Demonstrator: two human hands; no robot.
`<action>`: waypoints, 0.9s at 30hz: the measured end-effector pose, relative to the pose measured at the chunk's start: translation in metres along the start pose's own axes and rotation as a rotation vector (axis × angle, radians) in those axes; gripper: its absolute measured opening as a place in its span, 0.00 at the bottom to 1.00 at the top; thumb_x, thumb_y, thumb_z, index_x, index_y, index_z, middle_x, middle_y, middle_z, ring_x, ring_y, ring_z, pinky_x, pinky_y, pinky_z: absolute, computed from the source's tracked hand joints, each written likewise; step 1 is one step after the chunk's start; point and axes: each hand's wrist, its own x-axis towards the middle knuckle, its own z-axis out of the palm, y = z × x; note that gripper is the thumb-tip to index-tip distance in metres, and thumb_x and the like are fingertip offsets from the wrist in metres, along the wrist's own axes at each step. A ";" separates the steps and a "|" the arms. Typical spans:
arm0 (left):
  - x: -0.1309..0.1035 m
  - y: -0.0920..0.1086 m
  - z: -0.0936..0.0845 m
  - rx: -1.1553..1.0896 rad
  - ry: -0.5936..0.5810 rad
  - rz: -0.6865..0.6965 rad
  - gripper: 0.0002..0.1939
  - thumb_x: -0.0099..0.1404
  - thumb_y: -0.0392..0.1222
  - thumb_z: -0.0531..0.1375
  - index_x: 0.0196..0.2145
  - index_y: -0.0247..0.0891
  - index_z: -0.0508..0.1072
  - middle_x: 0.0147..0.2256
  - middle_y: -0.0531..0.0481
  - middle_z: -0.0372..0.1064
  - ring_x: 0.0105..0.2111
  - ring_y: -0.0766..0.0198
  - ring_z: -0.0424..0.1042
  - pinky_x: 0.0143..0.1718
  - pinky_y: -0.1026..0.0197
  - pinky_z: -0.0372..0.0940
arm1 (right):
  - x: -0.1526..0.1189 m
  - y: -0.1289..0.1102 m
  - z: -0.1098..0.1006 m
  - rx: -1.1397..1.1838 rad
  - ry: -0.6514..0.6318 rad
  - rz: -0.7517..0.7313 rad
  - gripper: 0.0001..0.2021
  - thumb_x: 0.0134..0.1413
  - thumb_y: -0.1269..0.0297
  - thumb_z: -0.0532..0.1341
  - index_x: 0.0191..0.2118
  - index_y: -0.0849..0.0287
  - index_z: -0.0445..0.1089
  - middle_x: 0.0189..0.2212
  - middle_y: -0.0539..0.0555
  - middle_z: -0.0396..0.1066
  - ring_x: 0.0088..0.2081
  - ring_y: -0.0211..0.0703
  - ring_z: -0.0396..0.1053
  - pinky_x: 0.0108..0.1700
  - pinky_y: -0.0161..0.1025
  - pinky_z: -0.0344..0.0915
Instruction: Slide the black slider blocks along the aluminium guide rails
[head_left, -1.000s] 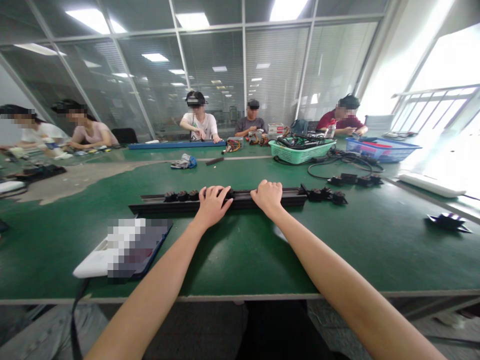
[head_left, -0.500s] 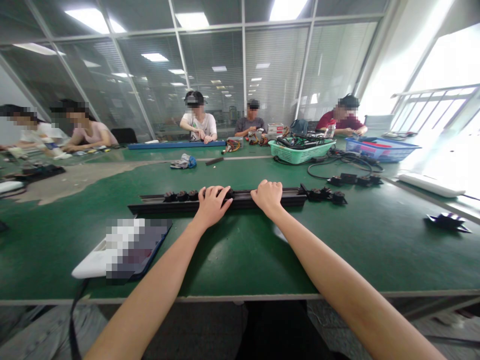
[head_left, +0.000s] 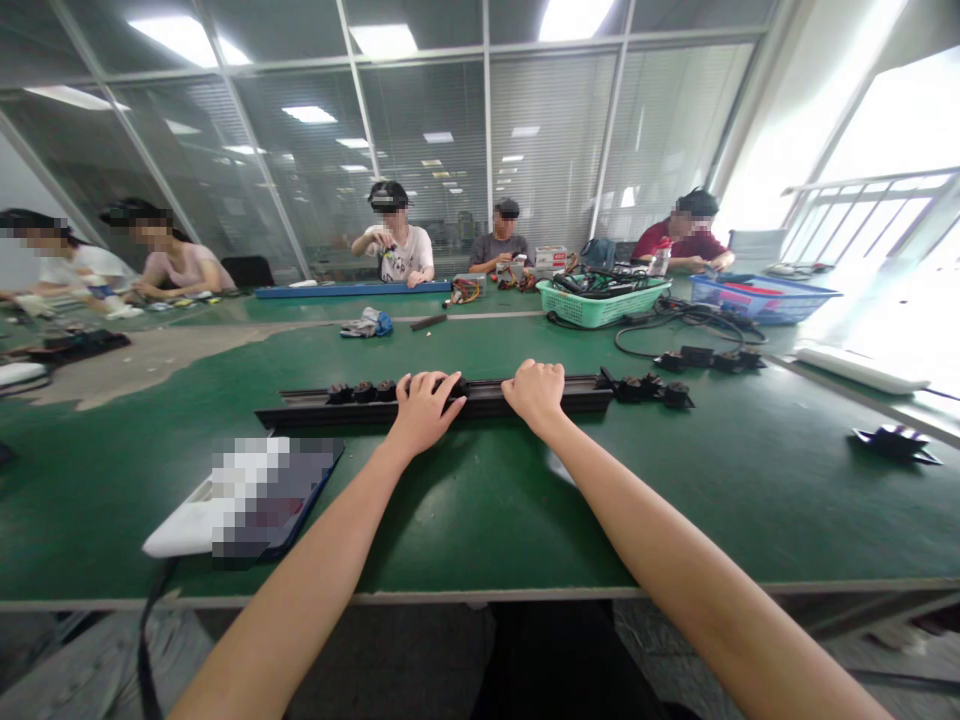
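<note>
A long black rail [head_left: 487, 405] lies crosswise on the green table in front of me. Several small black modules [head_left: 364, 391] sit in its channel left of centre. My left hand [head_left: 424, 405] is curled over the rail just right of these, fingers on top and thumb at the near side. Part of another black module shows by its fingertips. Farther right, my right hand [head_left: 536, 390] is closed on the rail in a fist; its fingertips are hidden. Loose black modules [head_left: 652, 390] lie off the rail's right end.
A phone and a white device [head_left: 195, 515] lie at the near left. Behind the rail are a crumpled glove [head_left: 367, 323], a green basket [head_left: 592, 308] of black parts, a blue basket [head_left: 795, 305] and cables [head_left: 626, 340]. Several people sit across the table.
My hands and the rail stay in place. Across the table, the person in the white shirt has raised one hand from the blue bar toward the chest.
</note>
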 end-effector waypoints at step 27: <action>0.003 0.001 -0.001 0.001 -0.029 -0.013 0.27 0.76 0.54 0.48 0.66 0.43 0.68 0.59 0.39 0.69 0.61 0.46 0.61 0.67 0.38 0.44 | 0.003 0.007 -0.002 0.022 -0.054 0.027 0.17 0.67 0.61 0.54 0.47 0.71 0.73 0.44 0.75 0.77 0.49 0.59 0.75 0.52 0.46 0.58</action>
